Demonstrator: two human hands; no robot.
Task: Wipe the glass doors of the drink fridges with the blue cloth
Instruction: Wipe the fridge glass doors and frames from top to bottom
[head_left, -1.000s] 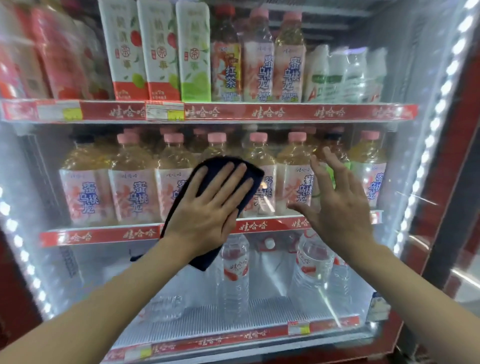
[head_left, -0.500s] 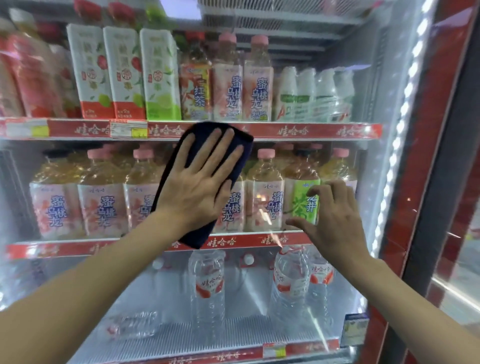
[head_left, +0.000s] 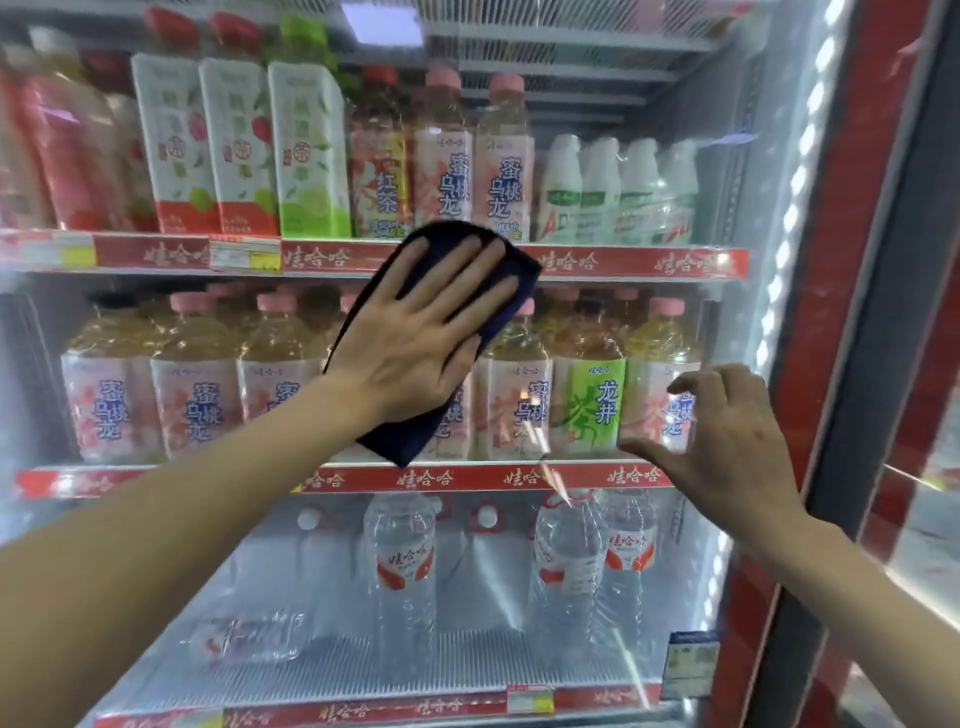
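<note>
My left hand (head_left: 421, 332) lies flat with spread fingers on the dark blue cloth (head_left: 514, 291), pressing it against the glass door (head_left: 727, 545) of the drink fridge. The cloth sits at mid-height, across the upper red shelf strip. Its lower corner hangs below my wrist. My right hand (head_left: 727, 441) hovers to the right near the door's edge, fingers curled and apart, holding nothing.
Behind the glass stand rows of tea bottles (head_left: 197, 384), cartons (head_left: 306, 150) and water bottles (head_left: 400, 566) on red-edged shelves. The red door frame (head_left: 831, 312) with its LED strip runs down the right side. A second fridge door lies further right.
My left hand has slid the cloth up and to the right on the glass. My right hand has dropped lower and drifted toward the door's right edge, fingers curling.
</note>
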